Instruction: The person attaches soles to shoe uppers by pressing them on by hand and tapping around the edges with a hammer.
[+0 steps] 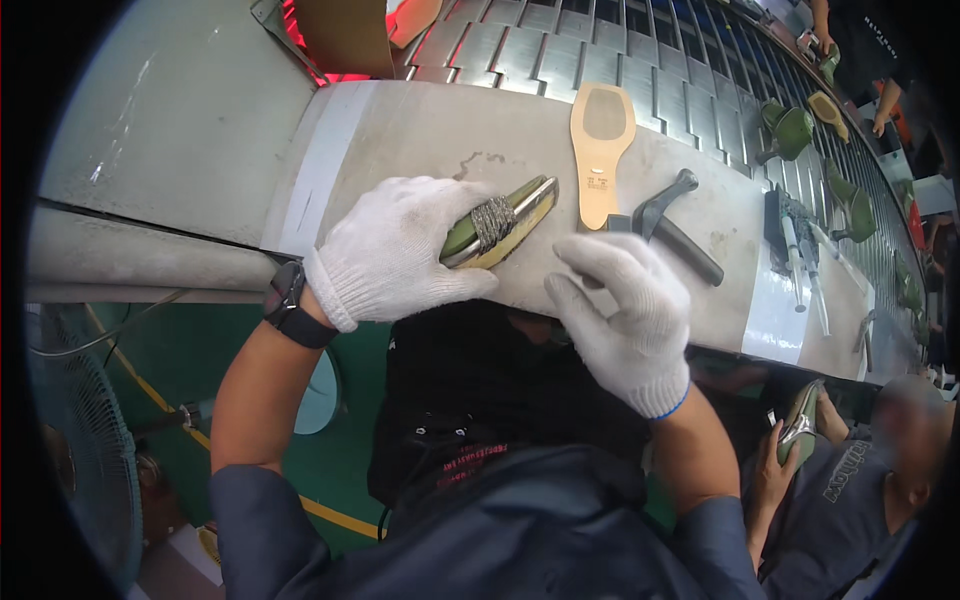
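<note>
My left hand [410,245], in a white knit glove, is closed round a green shoe last [465,238] above the worktable's front edge. Dark grey cord [492,222] is wound several times about the last's middle. A pale yellowish sole face and a shiny metal strip show along its right side. My right hand [630,305], gloved the same way, hovers just right of the last without touching it. Its fingers are bent, with a gap between thumb and forefinger and nothing visible there. Beyond it lies a tan insole [603,130], beside a dark metal hammer-like tool [682,235].
A slatted metal conveyor [560,48] runs behind the worktable [420,130], with green lasts [790,135] on it at right. Slim pale tools [795,265] lie at the table's right. A co-worker at lower right holds another green last [798,432]. A fan [85,450] stands lower left.
</note>
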Tool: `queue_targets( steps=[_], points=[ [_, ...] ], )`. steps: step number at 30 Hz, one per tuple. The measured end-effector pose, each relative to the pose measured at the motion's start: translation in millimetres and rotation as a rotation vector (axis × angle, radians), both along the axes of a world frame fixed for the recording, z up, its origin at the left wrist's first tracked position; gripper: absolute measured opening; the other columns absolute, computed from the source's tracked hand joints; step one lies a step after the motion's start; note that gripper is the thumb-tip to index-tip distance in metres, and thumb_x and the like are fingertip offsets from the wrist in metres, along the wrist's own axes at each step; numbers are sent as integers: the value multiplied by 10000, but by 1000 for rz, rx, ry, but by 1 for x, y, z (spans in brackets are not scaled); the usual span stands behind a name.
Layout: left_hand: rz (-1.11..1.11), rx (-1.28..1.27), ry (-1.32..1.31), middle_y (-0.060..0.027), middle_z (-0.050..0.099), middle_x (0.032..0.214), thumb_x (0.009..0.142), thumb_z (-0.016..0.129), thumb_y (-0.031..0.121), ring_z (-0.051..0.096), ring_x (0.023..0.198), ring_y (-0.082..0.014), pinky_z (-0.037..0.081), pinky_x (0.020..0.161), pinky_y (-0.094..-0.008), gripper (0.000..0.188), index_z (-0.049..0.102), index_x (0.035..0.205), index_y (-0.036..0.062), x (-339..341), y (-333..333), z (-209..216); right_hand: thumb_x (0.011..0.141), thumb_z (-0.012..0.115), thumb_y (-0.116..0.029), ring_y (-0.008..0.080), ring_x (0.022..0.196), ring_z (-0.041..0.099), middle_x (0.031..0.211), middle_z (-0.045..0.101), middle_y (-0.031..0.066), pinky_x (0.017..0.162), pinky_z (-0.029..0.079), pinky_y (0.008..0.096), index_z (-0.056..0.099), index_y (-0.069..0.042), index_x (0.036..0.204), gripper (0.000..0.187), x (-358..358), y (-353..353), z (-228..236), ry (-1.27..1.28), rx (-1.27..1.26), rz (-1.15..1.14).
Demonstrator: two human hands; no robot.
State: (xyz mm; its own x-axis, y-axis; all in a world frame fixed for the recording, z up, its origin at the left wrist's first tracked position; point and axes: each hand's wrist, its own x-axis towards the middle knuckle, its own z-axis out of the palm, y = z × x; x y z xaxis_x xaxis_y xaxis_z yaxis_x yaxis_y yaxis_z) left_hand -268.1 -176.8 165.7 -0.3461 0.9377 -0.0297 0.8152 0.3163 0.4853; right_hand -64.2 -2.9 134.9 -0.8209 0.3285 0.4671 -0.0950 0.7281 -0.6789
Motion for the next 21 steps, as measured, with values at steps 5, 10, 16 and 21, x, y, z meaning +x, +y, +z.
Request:
queue_targets(
  steps=[5, 10, 16, 21],
  points=[
    [-28, 84, -33, -208, 753, 1149, 785, 906, 285, 718, 1080, -437, 563, 988, -500, 698, 700, 1407, 45, -4, -6, -11, 835, 847, -31, 347, 1022, 725, 1154, 752, 98, 879, 605, 444, 774, -102, 1233, 411, -37, 21, 20, 61, 326, 153],
    [-34, 73, 16, -194, 759, 1098, 769, 925, 291, 717, 1048, -441, 571, 959, -514, 573, 733, 1249, 43, -9, -8, -16, 859, 841, -83, 350, 1062, 724, 1195, 765, 81, 893, 606, 452, 792, -125, 1230, 377, -75, 35, 33, -28, 458, 388],
    [-24, 86, -48, -200, 762, 1084, 764, 942, 296, 725, 1048, -436, 575, 953, -514, 552, 740, 1205, 33, -7, -8, -11, 843, 860, -104, 341, 1035, 736, 1156, 776, 63, 850, 609, 445, 814, -125, 1170, 330, -90, 43, 44, -104, 581, 555],
    [-17, 115, -6, -197, 760, 1068, 756, 946, 275, 725, 1048, -433, 576, 952, -513, 539, 741, 1193, 33, -9, -10, -17, 812, 845, -105, 322, 1005, 733, 1100, 765, 48, 813, 615, 436, 805, -124, 1097, 289, -93, 42, 56, -151, 713, 593]
  ],
)
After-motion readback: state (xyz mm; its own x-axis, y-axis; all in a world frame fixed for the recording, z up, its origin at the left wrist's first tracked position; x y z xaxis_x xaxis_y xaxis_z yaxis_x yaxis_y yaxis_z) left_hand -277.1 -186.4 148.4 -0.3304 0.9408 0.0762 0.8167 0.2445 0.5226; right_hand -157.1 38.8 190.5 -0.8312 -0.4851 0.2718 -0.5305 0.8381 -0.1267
